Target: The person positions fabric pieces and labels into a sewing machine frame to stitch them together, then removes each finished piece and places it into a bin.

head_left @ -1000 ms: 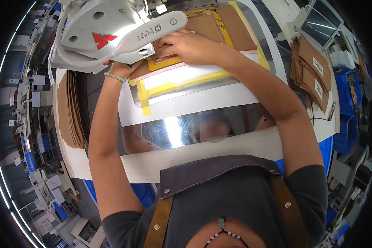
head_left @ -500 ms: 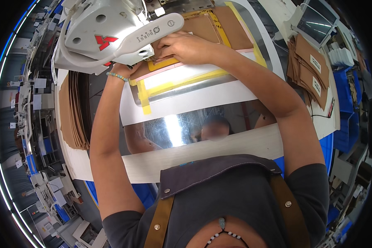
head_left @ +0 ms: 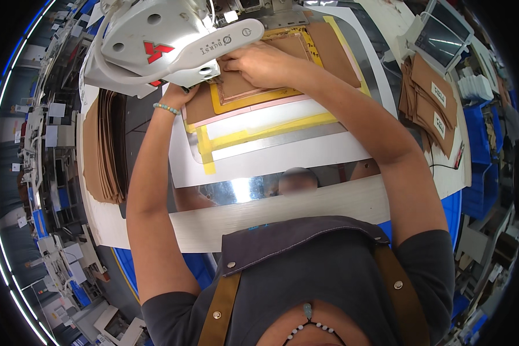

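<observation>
My right hand [head_left: 266,63] lies with fingers stretched over a brown panel [head_left: 245,83] framed by a yellow template [head_left: 236,105]; its fingertips are partly covered by a grey-white lamp arm [head_left: 213,49]. To the left, my left hand [head_left: 180,95] reaches in beside the white machine head [head_left: 155,34], which hides its fingers. A beaded bracelet [head_left: 166,108] circles that wrist. Under the template is a larger brown sheet [head_left: 340,63], edged with yellow tape [head_left: 271,128], on a plate over white paper [head_left: 236,167].
A stack of brown panels [head_left: 105,155] stands at the left. More brown pieces with white labels [head_left: 427,101] lie at the right, near a screen [head_left: 444,32]. A shiny metal surface [head_left: 242,191] lies before the table's pale front edge [head_left: 282,216]. Blue bins [head_left: 481,179] stand beyond the table.
The template, taped plate and white paper have slid toward me, baring more of the yellow frame. My right hand stays over the panel; my left stays beside the machine head.
</observation>
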Demonstrator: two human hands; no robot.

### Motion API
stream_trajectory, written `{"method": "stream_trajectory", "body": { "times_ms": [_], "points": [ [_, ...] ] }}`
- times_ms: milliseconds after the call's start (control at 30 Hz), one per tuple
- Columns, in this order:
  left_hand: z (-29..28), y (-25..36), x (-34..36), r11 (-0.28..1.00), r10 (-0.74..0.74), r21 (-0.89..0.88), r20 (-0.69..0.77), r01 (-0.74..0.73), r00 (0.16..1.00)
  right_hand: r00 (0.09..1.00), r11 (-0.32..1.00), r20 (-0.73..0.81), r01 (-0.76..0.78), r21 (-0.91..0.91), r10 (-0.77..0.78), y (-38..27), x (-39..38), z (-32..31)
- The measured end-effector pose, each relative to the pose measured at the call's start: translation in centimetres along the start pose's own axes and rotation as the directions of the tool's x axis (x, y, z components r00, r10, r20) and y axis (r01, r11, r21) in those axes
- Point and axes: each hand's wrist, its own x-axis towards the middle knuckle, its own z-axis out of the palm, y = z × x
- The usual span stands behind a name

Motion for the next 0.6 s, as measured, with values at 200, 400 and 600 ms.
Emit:
{"method": "stream_trajectory", "body": {
  "times_ms": [200,400,600],
  "points": [
    [-1.2,3.6,-1.2,0.984,-0.158,0.061,-0.094,0.165,0.983,0.998,0.997,-0.006,0.056,0.051,-0.056,-1.4,-1.0,-1.8],
    [-3.9,7.2,-4.4,0.984,-0.146,0.094,-0.087,0.154,0.985,0.996,0.989,0.008,0.082,0.122,-0.084,-2.2,-1.9,-2.4],
    [-5.4,12.5,-8.1,0.991,-0.043,0.124,-0.119,0.058,0.992,0.988,0.974,-0.025,0.154,0.166,-0.152,-2.9,-2.8,-2.5]
  ]
}}
